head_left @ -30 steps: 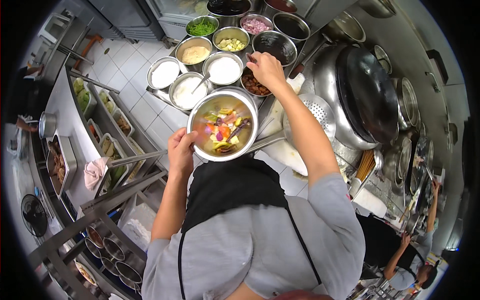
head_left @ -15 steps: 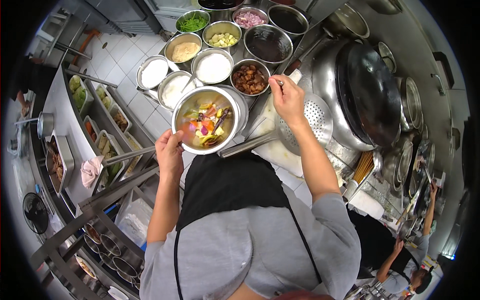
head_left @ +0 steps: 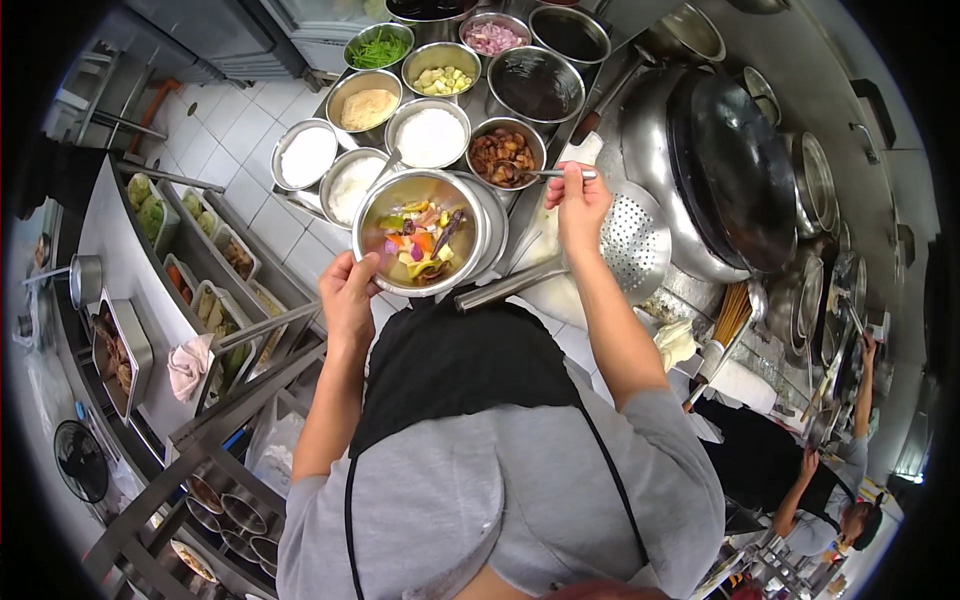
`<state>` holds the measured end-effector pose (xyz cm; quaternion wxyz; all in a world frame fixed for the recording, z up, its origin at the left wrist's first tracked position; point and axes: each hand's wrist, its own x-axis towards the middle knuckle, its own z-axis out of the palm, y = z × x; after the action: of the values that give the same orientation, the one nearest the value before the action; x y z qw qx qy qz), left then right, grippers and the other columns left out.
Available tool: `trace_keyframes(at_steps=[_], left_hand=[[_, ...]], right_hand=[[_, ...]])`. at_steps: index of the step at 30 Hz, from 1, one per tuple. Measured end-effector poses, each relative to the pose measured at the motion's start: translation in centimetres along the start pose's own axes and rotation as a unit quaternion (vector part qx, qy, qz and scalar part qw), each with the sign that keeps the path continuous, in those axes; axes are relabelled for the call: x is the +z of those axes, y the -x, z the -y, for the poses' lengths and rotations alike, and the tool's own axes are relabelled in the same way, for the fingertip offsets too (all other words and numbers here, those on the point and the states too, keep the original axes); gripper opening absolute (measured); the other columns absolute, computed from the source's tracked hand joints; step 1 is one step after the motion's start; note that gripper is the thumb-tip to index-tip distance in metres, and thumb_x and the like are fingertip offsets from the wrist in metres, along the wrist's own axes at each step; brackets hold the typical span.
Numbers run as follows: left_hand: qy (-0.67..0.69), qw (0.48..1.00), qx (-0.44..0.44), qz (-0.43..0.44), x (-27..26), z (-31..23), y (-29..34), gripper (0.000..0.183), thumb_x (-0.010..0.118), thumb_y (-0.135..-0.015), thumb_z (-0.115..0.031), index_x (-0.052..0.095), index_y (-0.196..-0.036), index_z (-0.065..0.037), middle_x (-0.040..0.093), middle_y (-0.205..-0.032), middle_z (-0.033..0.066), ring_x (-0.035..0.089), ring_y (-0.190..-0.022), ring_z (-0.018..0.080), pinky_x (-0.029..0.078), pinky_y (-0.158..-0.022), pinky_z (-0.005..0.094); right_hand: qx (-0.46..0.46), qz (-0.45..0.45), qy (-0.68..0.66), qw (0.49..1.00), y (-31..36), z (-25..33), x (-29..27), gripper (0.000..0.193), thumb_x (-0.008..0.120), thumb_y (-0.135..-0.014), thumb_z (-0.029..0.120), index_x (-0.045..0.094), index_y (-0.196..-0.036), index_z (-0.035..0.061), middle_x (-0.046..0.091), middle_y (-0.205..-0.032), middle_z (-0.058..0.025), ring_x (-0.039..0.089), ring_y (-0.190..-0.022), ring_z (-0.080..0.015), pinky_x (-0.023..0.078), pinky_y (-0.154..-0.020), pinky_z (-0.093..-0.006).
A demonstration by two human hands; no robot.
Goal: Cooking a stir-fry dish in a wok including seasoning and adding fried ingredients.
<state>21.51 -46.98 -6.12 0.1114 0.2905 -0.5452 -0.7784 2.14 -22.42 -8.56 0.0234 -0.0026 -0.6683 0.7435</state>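
Observation:
My left hand (head_left: 347, 292) grips the rim of a metal bowl (head_left: 440, 190), thumb over the edge. Chopped, mixed-colour vegetables (head_left: 424, 243) lie in its bottom, tilted into my view. My right hand (head_left: 582, 208) pinches the handle of a metal spoon (head_left: 556, 173). The spoon's head rests among glossy brown chunks (head_left: 494, 149) in a round steel container (head_left: 506, 122). Just below the right hand lies a perforated strainer ladle (head_left: 640, 237), its thick handle reaching left toward my apron.
Several steel tubs hold white powders (head_left: 428, 130), tan powder (head_left: 366, 108), chopped greens (head_left: 381, 47) and dark sauce (head_left: 540, 85). A large black wok (head_left: 740, 170) stands at right. Trays of vegetables (head_left: 215, 312) line the left counter. Another person (head_left: 800, 490) works at lower right.
The spoon in my right hand has tipped over, and its head now shows in the brown chunks. The bowl in my left hand has shifted slightly right and up.

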Motion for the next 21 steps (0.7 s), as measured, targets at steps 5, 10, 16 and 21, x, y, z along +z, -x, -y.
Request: trace_keyframes(at_steps=[5,10,16,21], left_hand=[[-0.003,1.0,-0.004,0.001,-0.3,-0.1,-0.4,0.011,0.056,-0.087,-0.008,0.06,-0.087,0.002,0.064,-0.081,0.0067,0.063,-0.069,0.0115,0.052,-0.063,0.0246],[0.028,0.999,0.004,-0.046,1.2,-0.7,0.1,0.011,0.06,-0.083,-0.007,0.06,-0.073,-0.003,0.055,-0.064,-0.0022,0.04,-0.052,0.003,0.033,-0.05,0.0196],[0.032,0.999,0.0,0.01,-0.3,0.5,-0.3,0.011,0.056,-0.087,-0.006,0.06,-0.09,0.003,0.065,-0.085,0.0092,0.064,-0.073,0.0144,0.055,-0.068,0.0281],[0.037,0.999,-0.011,0.002,0.6,0.4,-0.2,0.013,0.057,-0.087,-0.007,0.06,-0.094,0.003,0.065,-0.089,0.0103,0.065,-0.078,0.0157,0.055,-0.07,0.0285]], right_hand=[[0.079,-0.048,-0.086,0.992,-0.1,-1.3,0.5,0.02,0.054,-0.094,0.02,0.059,-0.089,0.0015,0.058,-0.064,-0.0055,0.052,-0.047,-0.0105,0.046,-0.042,-0.0246],[0.111,-0.062,-0.154,0.98,-0.2,-1.9,0.2,0.019,0.055,-0.093,0.02,0.06,-0.091,0.0016,0.059,-0.065,-0.0068,0.054,-0.048,-0.012,0.048,-0.043,-0.026],[0.159,-0.058,-0.157,0.973,0.0,-1.9,0.6,0.02,0.055,-0.093,0.021,0.06,-0.091,0.0013,0.06,-0.065,-0.0072,0.056,-0.049,-0.0136,0.05,-0.044,-0.0272],[0.209,-0.088,-0.201,0.953,0.2,-1.2,0.9,0.02,0.054,-0.094,0.021,0.06,-0.092,0.0018,0.06,-0.066,-0.0075,0.056,-0.051,-0.0146,0.05,-0.046,-0.0271]])
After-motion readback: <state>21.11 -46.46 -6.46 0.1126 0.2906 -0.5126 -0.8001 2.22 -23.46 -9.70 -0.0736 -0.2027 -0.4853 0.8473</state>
